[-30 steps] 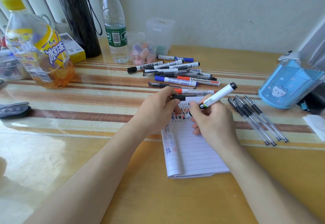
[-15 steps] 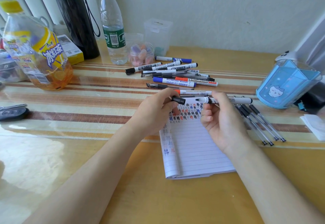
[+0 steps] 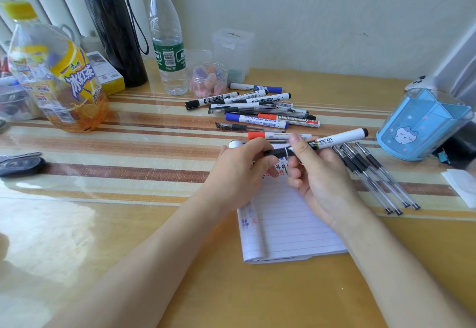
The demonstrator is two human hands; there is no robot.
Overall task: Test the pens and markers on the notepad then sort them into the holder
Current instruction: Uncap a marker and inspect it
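A white-barrelled marker is held above the top of the notepad by both hands. The barrel is pinched between the thumb and fingers of the right hand; its black end cap points up and to the right, toward the holder. The black cap at the marker's lower left end is gripped by the curled fingers of the left hand. Whether the cap is fully seated on the barrel cannot be told.

The notepad lies open on the table, lined page upward, with small ink marks in several colours near its top edge and left margin. The top edge is partly covered by both hands.

A loose pile of markers and pens is located beyond the hands, near the middle of the table. A red-capped marker lies just behind the hands. Four clear gel pens are laid side by side to the right of the notepad. The blue holder stands at the right edge of the table, well apart from the pile.
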